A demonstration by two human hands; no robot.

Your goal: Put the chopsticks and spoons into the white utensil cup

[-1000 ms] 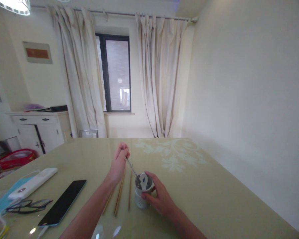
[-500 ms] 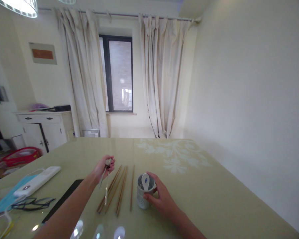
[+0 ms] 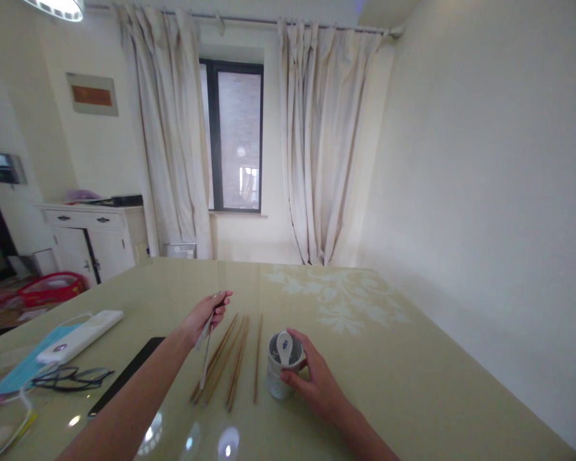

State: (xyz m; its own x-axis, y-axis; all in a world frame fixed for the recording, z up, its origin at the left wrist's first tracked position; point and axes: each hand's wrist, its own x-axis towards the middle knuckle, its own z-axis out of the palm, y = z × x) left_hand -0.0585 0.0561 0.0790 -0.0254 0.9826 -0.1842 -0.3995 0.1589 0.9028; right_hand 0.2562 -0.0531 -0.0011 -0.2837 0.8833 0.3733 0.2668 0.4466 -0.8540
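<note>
My left hand (image 3: 202, 315) is pinched on a thin metal utensil (image 3: 205, 353) that hangs down over the left side of several wooden chopsticks (image 3: 235, 362) lying on the table. My right hand (image 3: 317, 379) is wrapped round a small white perforated holder cup (image 3: 277, 378) standing right of the chopsticks. A white ceramic spoon (image 3: 284, 347) with a blue mark sticks up out of the cup.
On the yellow-green glass-topped table (image 3: 403, 384), at the left, lie a black phone (image 3: 125, 378), dark glasses (image 3: 67, 378), a white remote-like device (image 3: 79, 336) and a blue mask (image 3: 14, 371). A white cabinet (image 3: 93, 240) and curtained window (image 3: 235, 137) stand behind; a wall runs along the right.
My left hand pulled the metal utensil out of the cup and carried it left over the chopsticks. My right hand stayed on the cup.
</note>
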